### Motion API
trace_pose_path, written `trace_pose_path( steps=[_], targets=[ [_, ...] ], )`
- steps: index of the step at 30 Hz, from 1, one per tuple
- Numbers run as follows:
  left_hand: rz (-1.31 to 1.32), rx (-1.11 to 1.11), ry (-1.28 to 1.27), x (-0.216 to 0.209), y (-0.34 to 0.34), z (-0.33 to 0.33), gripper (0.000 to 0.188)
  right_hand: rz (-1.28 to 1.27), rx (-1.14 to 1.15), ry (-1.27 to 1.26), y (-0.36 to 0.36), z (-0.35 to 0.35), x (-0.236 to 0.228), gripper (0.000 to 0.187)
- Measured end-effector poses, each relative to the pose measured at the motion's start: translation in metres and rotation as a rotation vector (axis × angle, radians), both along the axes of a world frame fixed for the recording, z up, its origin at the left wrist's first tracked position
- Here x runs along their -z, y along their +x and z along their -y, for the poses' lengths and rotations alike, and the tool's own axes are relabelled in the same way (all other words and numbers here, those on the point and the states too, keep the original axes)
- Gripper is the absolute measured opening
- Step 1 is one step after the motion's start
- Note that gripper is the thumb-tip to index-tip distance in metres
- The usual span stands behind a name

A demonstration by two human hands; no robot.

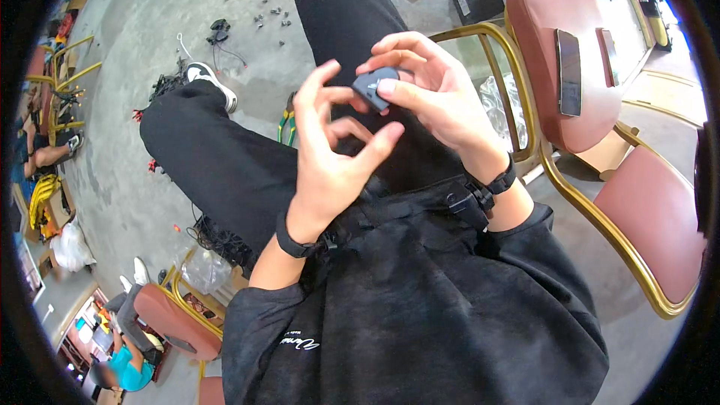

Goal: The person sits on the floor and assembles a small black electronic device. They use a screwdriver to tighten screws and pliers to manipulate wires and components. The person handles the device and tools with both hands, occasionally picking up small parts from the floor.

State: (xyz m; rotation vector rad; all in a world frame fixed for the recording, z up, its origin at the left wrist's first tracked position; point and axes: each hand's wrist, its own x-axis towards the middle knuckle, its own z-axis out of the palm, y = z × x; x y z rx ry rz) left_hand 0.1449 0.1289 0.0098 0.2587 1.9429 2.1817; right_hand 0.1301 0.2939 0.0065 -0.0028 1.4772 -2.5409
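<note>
Over my lap, my right hand (442,97) pinches a small dark grey plastic piece (373,88) with a curved outline, the thumb lying on its upper face. My fingers cover part of it, so its exact kind does not show. Just to its left is my left hand (326,146), fingers apart and loosely bent, the thumb stretched toward the piece. One of its fingertips reaches the edge of the piece; whether it touches I cannot tell. Black straps circle both wrists. On the floor beyond my left hand lie pliers (288,120) with green and red handles, partly hidden by my leg.
Chairs with pink pads and gold frames (570,67) stand at my right; a phone (568,73) lies on one. Small black parts (274,13), a black device with a cable (218,30) and heaped black cables (225,244) are on the floor. Other people sit at far left.
</note>
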Motion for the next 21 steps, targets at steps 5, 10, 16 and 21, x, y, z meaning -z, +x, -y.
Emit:
trace_pose_path(
  steps=[5,10,16,21],
  targets=[
    [-0.42,0.068,-0.374,0.001,-0.015,0.018,0.056,-0.041,-0.002,0.063,0.012,0.002,0.0,0.053],
    [-0.469,0.089,-0.479,-0.006,-0.013,0.021,0.047,-0.038,-0.05,0.015,0.008,-0.001,0.002,0.053],
    [-0.193,0.277,-0.328,-0.019,-0.01,0.018,0.047,0.179,0.063,-0.071,-0.017,-0.015,0.017,0.036],
    [-0.039,0.685,-0.186,-0.016,-0.006,0.013,0.045,0.391,-0.156,-0.375,-0.018,0.005,0.022,0.029]
  ],
)
